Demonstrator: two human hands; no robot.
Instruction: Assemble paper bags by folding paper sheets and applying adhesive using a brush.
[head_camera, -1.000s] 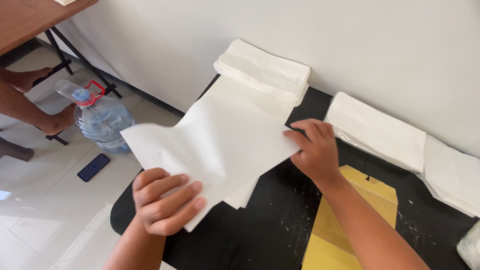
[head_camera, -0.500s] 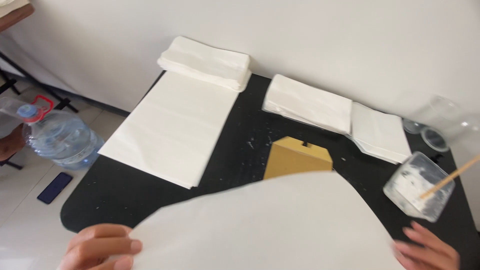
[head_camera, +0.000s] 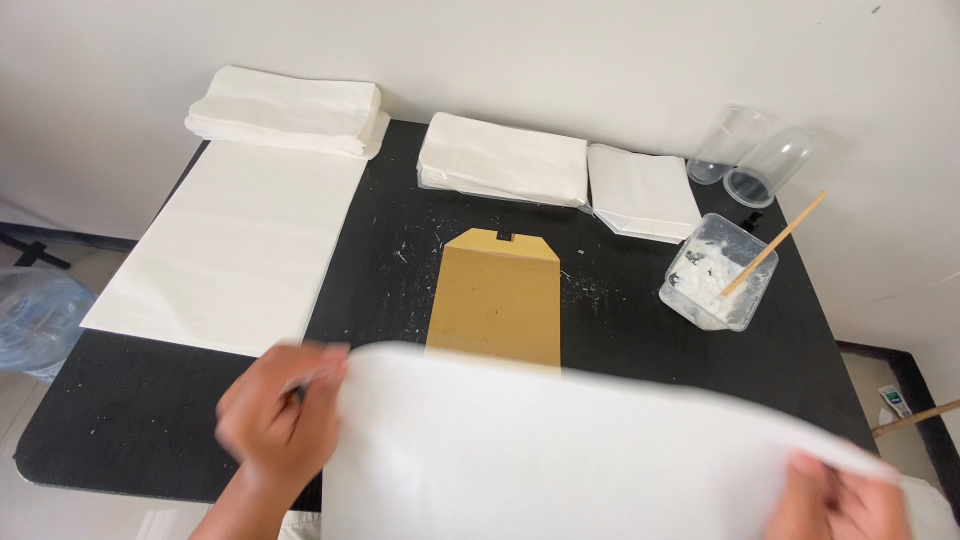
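holding a large white sheet of paper (head_camera: 560, 460) by its two near corners, the person keeps it low in the head view, above the near edge of the black table (head_camera: 130, 440). the left hand (head_camera: 278, 422) is closed on the sheet's left corner, fingers curled over the edge, though it is blurred. the right hand (head_camera: 850, 500) pinches the right corner at the bottom of the frame, also blurred. the sheet covers the near end of a brown cardboard template (head_camera: 498, 295) that lies flat in the middle of the table.

to the left lies a flat stack of white sheets (head_camera: 235, 245), and behind it, against the wall, a pile of folded white paper (head_camera: 287, 108). two more white piles (head_camera: 505, 160) sit behind the template, touching each other. on the right stands a clear plastic tub of white paste (head_camera: 715, 275) with a wooden stick (head_camera: 775, 243) leaning out of it. two clear cups (head_camera: 750, 160) lie tipped near the wall. a water jug (head_camera: 35, 320) shows on the floor at the left.
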